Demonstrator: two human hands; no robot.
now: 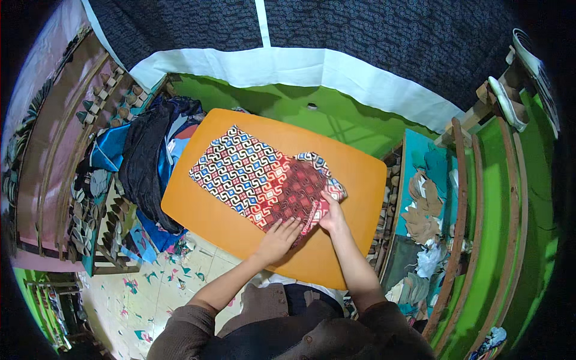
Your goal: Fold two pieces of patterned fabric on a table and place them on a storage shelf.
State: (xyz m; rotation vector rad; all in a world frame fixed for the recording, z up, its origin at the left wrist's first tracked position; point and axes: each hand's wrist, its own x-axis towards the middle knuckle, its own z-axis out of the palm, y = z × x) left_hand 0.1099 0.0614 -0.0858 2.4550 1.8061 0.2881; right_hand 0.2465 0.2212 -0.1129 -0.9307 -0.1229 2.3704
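A patterned cloth (240, 174) lies spread on an orange table (354, 162). Its left part carries a black, white, blue and red geometric print; towards the right it turns dark red. At the right end the cloth is bunched and partly folded over. My left hand (279, 241) rests on the near edge of the dark red part, its fingers stretched out flat. The right-hand edge is pinched in my right hand (332, 216), with the thumb on top and some fingers hidden beneath the cloth.
Left of the table stands a heap of dark and blue fabrics (147, 162) beside racks of shoe forms (99, 96). Scraps (180, 270) litter the tiled floor. On the right are a shelf with brown cut pieces (423, 207) and wooden rails (459, 240). A dark curtain (372, 42) hangs behind.
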